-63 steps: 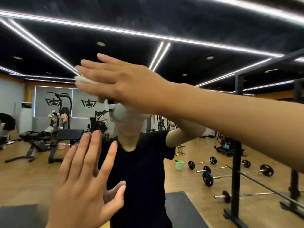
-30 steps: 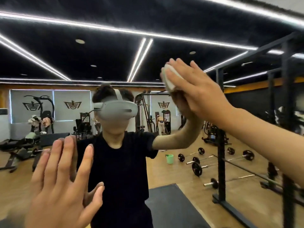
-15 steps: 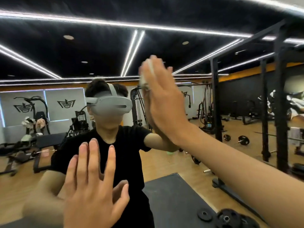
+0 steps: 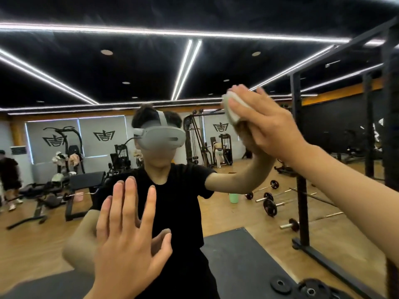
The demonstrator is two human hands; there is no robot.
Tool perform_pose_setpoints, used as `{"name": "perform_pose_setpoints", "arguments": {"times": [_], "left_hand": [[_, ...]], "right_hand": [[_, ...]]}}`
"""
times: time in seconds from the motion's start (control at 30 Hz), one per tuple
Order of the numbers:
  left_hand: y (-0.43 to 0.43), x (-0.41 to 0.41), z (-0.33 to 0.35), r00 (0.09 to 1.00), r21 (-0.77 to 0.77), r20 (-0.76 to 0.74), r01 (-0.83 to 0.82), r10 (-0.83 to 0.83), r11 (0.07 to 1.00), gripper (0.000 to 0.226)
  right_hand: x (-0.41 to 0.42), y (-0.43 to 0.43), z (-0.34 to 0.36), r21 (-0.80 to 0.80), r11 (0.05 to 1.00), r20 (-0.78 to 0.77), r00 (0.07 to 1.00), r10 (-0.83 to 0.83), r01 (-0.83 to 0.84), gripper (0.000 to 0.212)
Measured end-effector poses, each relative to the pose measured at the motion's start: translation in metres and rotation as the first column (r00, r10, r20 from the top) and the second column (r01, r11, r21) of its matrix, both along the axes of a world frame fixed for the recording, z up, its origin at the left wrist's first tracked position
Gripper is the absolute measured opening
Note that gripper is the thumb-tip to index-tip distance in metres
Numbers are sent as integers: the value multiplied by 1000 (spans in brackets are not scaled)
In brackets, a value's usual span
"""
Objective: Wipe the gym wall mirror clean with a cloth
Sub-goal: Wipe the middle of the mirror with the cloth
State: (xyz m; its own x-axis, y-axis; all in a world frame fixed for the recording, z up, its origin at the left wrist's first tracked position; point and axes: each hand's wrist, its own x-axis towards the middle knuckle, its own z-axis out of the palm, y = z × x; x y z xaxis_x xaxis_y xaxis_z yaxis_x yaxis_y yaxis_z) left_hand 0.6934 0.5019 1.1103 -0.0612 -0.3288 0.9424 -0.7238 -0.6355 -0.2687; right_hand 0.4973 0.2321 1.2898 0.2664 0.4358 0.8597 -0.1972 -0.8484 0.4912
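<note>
The wall mirror (image 4: 194, 61) fills the view and reflects the gym and me. My right hand (image 4: 269, 128) is raised at the upper right. Its fingers lie straight over a small white cloth (image 4: 232, 108) and press it flat against the glass. Only the cloth's left edge shows past my fingertips. My left hand (image 4: 129, 240) is lower left, with fingers spread and straight and the palm flat against the mirror. Each hand meets its own reflection on the glass.
A black steel rack (image 4: 300, 169) stands at the right. Barbells (image 4: 269, 203) and a green bucket (image 4: 234, 197) lie on the wooden floor in the reflection. Weight plates (image 4: 280, 283) sit at the bottom right beside a black mat (image 4: 237, 255). Benches and machines (image 4: 71, 184) stand at the left.
My right hand has swept the cloth from the left-centre of the glass to the right, back towards the middle, and right again. My left hand stays flat against the mirror.
</note>
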Motion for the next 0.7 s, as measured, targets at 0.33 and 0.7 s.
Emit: {"name": "perform_pose_setpoints", "arguments": {"times": [0.33,0.7], "left_hand": [[-24,-37,20,998,-36,-64,-28,25,999,82],[-146,-113,34,997,30,14,73,-73,997,83]], "right_hand": [[0,-23,-7,76,992,94,991,91,-98,46],[-22,-75,12,-159,985,40,996,73,-66,56]]}}
